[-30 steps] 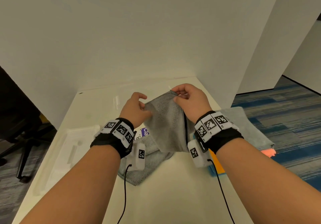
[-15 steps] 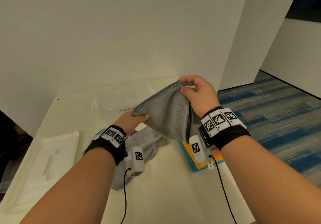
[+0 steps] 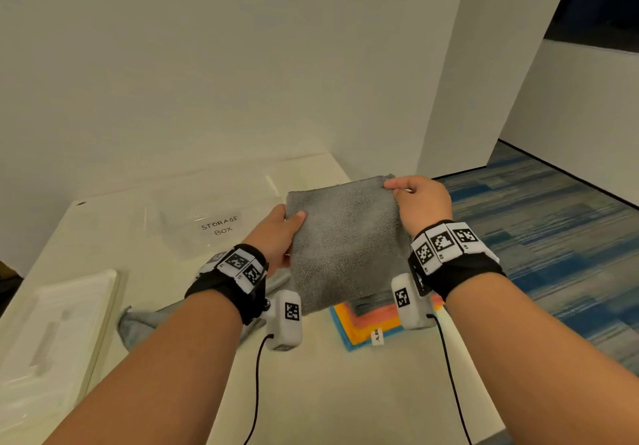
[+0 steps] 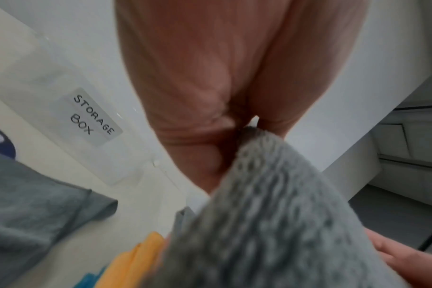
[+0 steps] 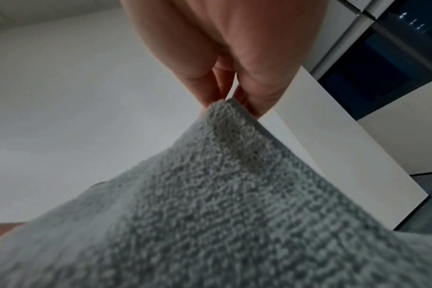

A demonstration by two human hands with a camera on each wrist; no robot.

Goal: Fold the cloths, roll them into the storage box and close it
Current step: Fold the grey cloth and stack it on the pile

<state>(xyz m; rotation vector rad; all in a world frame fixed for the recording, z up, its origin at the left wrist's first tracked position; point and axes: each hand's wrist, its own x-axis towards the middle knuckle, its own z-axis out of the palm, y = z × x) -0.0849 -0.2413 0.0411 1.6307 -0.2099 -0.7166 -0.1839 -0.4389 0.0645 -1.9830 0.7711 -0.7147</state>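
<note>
A folded grey cloth (image 3: pixel 345 240) hangs flat in the air between both hands above the table. My left hand (image 3: pixel 276 233) pinches its upper left corner, thumb on the near face. My right hand (image 3: pixel 420 202) pinches its upper right corner between thumb and fingertips (image 5: pixel 249 105). The cloth (image 4: pixel 271 214) (image 5: pixel 210 204) fills the lower half of both wrist views. A clear storage box (image 3: pixel 214 216) labelled "STORAGE BOX" (image 4: pixel 94 115) stands open behind the left hand. Another grey cloth (image 3: pixel 145 327) lies crumpled under my left wrist.
A white box lid (image 3: pixel 58 334) lies at the table's left edge. A stack of folded orange, pink and blue cloths (image 3: pixel 366 327) lies under the held cloth. White walls stand behind; the table's right edge drops to blue carpet (image 3: pixel 539 237).
The hands moved apart and stretched the grey cloth from a bunched, sagging shape into a flat square. My head view shifted left, bringing the labelled box into sight.
</note>
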